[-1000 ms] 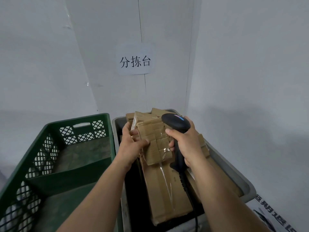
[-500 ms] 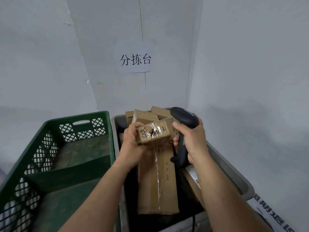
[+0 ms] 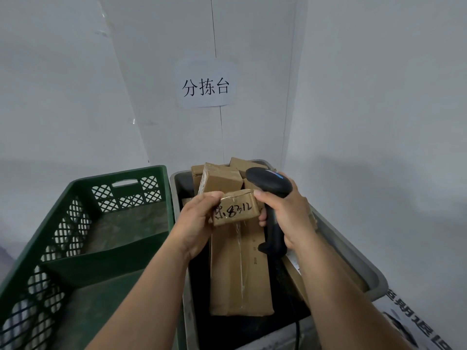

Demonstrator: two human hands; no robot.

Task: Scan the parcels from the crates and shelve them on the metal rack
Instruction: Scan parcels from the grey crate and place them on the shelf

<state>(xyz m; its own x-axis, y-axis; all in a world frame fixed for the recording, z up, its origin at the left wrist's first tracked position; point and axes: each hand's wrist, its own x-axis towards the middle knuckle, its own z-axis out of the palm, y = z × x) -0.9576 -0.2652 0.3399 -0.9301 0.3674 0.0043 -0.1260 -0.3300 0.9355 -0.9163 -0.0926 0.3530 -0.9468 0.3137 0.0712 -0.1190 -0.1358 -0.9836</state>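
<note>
Over the grey crate (image 3: 371, 271), a long cardboard parcel (image 3: 240, 263) is held upright, its taped top face with black handwriting turned toward the camera; the left hand (image 3: 197, 223) grips that top end. The right hand (image 3: 288, 215) curls round a black scanner (image 3: 269, 181) just right of the parcel, one fingertip touching its top corner. More parcels (image 3: 219, 176) are piled at the crate's far end; a green crate (image 3: 83, 213) sits alongside on the left.

Tape-glossed cardboard parcel (image 3: 236, 207), matt plastic scanner (image 3: 269, 184)
</note>
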